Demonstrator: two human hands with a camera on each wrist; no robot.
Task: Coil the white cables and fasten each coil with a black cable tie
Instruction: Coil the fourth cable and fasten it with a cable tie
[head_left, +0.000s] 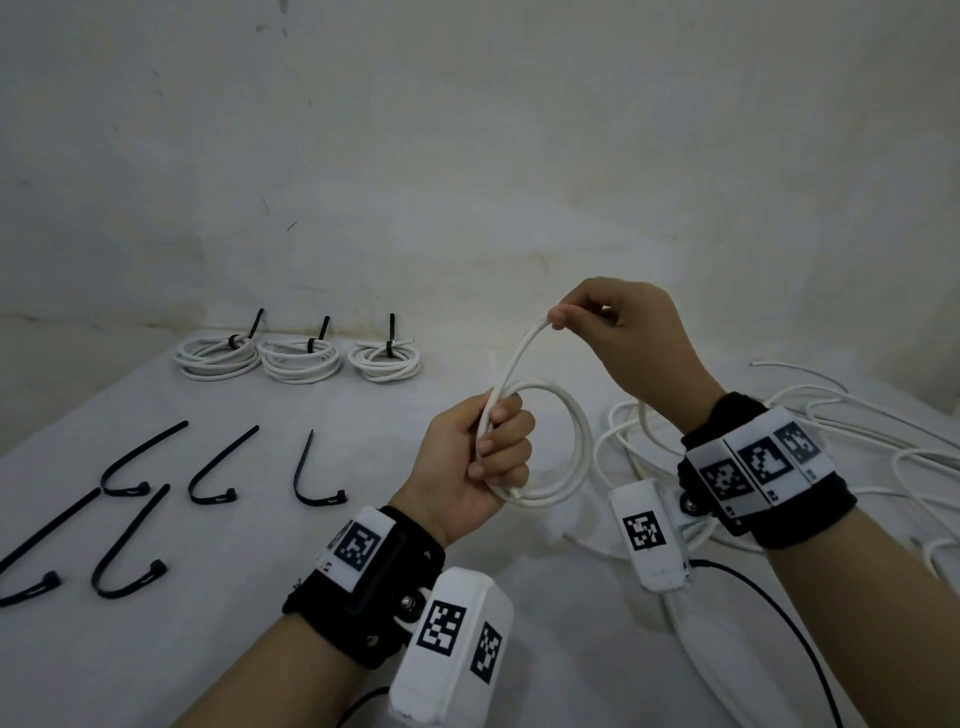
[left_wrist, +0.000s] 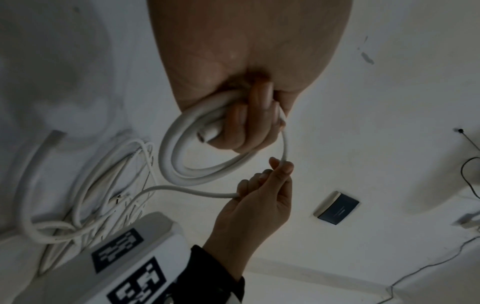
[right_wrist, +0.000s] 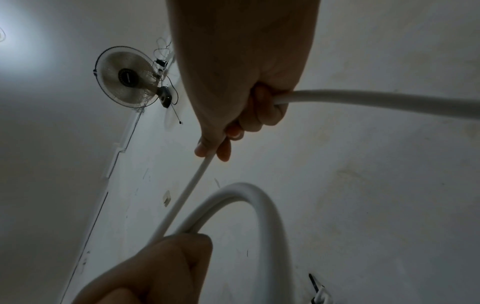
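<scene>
At the centre of the head view the left hand (head_left: 478, 457) was curled round a gathered bundle of white cable (head_left: 566, 447), a coil of two or three turns hanging to the right of the fist. Up and to the right, the right hand (head_left: 623, 332) pinched the same cable between thumb and forefinger, lifting the next length in an arc toward the coil; its remaining fingers were folded loosely, and the right wrist view showed the free run passing on through that palm. The two hands were apart, joined only by the span of cable.

The cable looked light, springy and fairly smooth-jacketed: it held a round bow without kinking, so it would likely spring open if the fist slackened. The best hold seemed to be where all turns cross, inside the left fist, with the tie going on beside it.

The loose cables (head_left: 779, 447) lay tangled at the right edge of the frame. Three finished coils (head_left: 298, 358) sat in a row at upper left, each tied in black. Five spare cable ties (head_left: 218, 467) lay at lower left on the white table (head_left: 415, 400), though the leftmost was partly cut off.
</scene>
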